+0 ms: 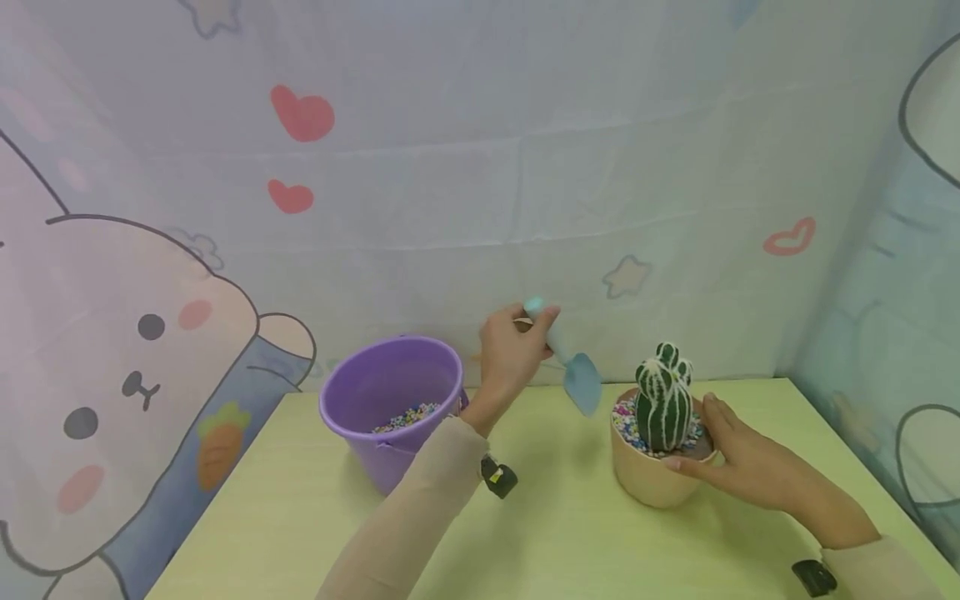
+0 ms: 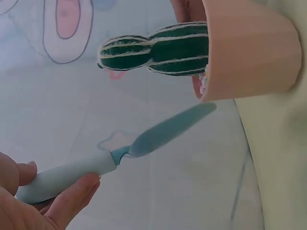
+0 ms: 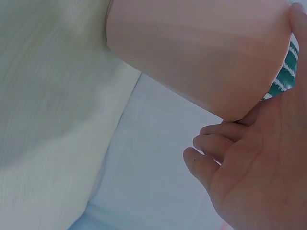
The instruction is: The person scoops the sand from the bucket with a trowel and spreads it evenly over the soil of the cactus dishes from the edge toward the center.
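A small blue trowel is held up by its pale handle in my left hand. Its blade points down to the right, between the bucket and the pot. In the left wrist view the trowel's tip appears close by the pot's rim. My right hand grips the peach flowerpot at its right side, thumb on the near rim and fingers round the back. A green cactus with white ridges stands upright in the pot, with colourful beads around its base, mostly on the left.
A purple bucket stands on the left of the pale yellow table, with similar colourful beads inside. My left forearm passes in front of its right side. A printed cloth backdrop hangs behind the table and along both sides.
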Action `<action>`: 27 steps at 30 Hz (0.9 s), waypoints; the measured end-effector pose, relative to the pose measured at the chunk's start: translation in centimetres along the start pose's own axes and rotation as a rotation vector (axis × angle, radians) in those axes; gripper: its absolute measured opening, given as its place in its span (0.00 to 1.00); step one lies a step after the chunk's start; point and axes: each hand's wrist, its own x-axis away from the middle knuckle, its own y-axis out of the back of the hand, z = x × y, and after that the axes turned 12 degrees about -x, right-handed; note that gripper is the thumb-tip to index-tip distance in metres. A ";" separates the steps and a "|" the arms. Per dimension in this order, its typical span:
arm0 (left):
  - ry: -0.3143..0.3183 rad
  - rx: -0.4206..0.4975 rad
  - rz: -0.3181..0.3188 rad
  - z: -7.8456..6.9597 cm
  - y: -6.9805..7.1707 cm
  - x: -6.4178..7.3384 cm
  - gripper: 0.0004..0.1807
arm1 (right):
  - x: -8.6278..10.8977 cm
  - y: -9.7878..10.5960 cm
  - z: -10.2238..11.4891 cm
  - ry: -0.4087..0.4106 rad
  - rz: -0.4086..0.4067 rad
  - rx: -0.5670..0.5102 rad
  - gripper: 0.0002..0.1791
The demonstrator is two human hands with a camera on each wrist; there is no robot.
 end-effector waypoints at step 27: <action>-0.067 0.014 -0.054 -0.7 8.6 -0.3 0.23 | 1.2 5.5 10.5 0.258 -0.543 0.006 0.42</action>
